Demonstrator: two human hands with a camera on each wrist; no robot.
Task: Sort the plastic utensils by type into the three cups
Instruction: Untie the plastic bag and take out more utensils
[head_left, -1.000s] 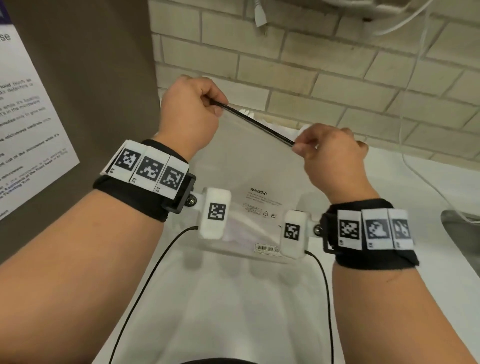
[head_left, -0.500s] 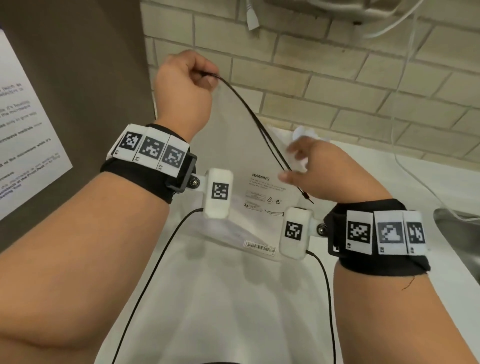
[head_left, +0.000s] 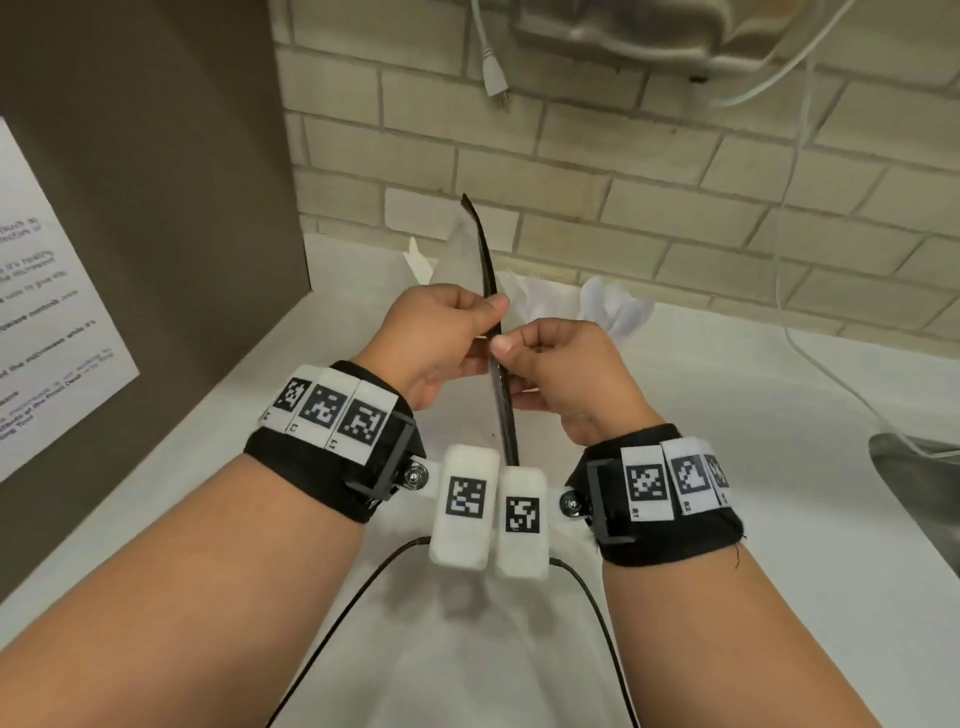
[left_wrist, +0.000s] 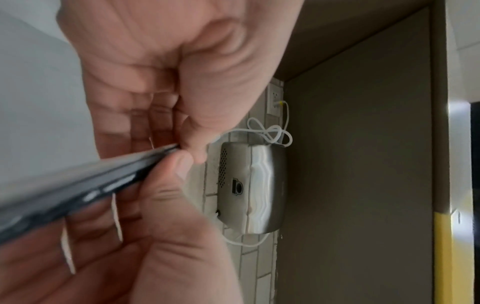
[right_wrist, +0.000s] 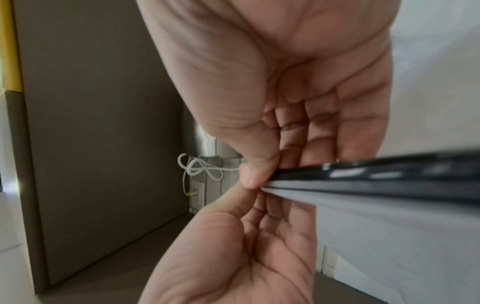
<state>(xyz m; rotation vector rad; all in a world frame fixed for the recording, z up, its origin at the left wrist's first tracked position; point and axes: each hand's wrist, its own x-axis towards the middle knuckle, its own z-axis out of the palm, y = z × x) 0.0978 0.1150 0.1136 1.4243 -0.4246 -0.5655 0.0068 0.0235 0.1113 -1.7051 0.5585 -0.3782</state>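
Note:
My left hand (head_left: 441, 332) and right hand (head_left: 561, 364) meet over the counter. Both pinch the black zip strip (head_left: 491, 270) of a clear plastic bag between thumb and finger. The strip stands nearly upright, its top end above the hands and its lower end down by the wrists. The wrist views show the black strip (left_wrist: 78, 197) (right_wrist: 376, 176) running out of the pinch, with clear bag film (right_wrist: 389, 226) hanging under it. Behind the hands, white plastic utensils (head_left: 618, 306) stick up by the wall; the cups are hidden.
A white counter (head_left: 727, 415) runs to a brick wall. A brown cabinet panel (head_left: 156, 156) with a paper notice (head_left: 47, 312) closes the left side. A metal sink (head_left: 919, 483) lies at the right edge. A steel wall unit (left_wrist: 254, 185) with white cables hangs above.
The hands were apart with the zip strip stretched between them, the left one raised. Now they have come together lower down and both pinch the strip mid-length, and it stands upright.

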